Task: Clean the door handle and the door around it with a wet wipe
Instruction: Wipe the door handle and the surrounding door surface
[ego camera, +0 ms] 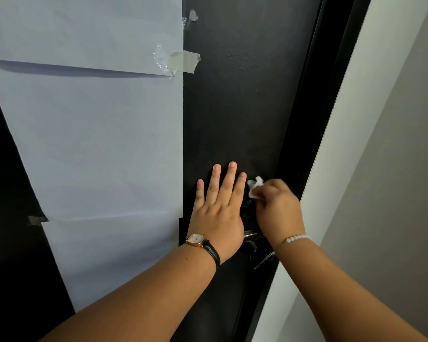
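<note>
The black door (pixel 245 107) fills the middle of the view. My left hand (pixel 218 208) lies flat against it with fingers spread, a watch on its wrist. My right hand (pixel 277 208) is closed around a crumpled white wet wipe (pixel 255 187) and presses it to the door just above the handle. The dark metal door handle (pixel 252 235) shows only as a small glinting piece between my two wrists; most of it is hidden behind my hands.
Large white paper sheets (pixel 97 134) are taped over the left part of the door. The black door frame (pixel 314 119) runs along the right, with a white and grey wall (pixel 381 169) beyond it.
</note>
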### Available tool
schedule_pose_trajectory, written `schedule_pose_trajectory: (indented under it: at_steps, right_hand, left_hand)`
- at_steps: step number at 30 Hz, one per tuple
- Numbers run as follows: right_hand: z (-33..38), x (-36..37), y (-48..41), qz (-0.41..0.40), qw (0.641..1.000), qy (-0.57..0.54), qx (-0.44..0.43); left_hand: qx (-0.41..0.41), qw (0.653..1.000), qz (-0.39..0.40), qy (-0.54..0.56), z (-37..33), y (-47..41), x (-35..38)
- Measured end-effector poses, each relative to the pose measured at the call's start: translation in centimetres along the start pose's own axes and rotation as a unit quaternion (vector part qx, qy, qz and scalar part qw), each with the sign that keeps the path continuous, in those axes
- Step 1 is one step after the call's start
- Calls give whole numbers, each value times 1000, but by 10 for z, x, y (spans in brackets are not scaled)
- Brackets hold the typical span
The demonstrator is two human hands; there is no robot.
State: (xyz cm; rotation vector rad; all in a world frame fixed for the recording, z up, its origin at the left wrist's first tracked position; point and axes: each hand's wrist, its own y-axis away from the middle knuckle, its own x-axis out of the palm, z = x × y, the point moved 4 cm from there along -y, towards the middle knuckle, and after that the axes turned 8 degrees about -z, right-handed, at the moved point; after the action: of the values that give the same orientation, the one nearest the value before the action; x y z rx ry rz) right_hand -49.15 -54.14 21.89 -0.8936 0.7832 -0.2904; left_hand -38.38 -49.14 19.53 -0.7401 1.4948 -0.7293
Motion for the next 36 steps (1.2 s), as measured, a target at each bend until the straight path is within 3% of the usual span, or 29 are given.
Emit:
schedule_pose_trajectory:
  at_steps: [3,8,10,14,21,26,30,32,36]
  right_hand:
    - [6,7,10,50,994,27,-94]
    - [10,11,18,162,959,-17,-233]
    - [9,15,19,166,960,-48,-218]
    - [3,14,17,90,984,-109,-104]
    - [-5,8,2,31,993,-47,101]
    - [-10,8,3,-9,993,4,114]
    - [-11,8,4,-42,988,-23,150]
    - [-4,5,5,-60,992,-40,107]
    - [7,7,8,-23,997,-19,-66]
  left_hand:
    - [2,1000,-3,1,1,0,1]
    - [-7,1000,-5,5,1,1,2]
    - [-14,1000,-2,15,2,1,2]
    - [-3,999,-10,32,2,0,0]
    - [-1,999,-8,39,1,1,-2]
    - [-4,999,1,42,0,2,-3]
    - [-7,999,2,45,-1,2,-3]
    - [-11,999,2,45,0,1,-3]
    - [-11,999,2,36,0,1,-3]
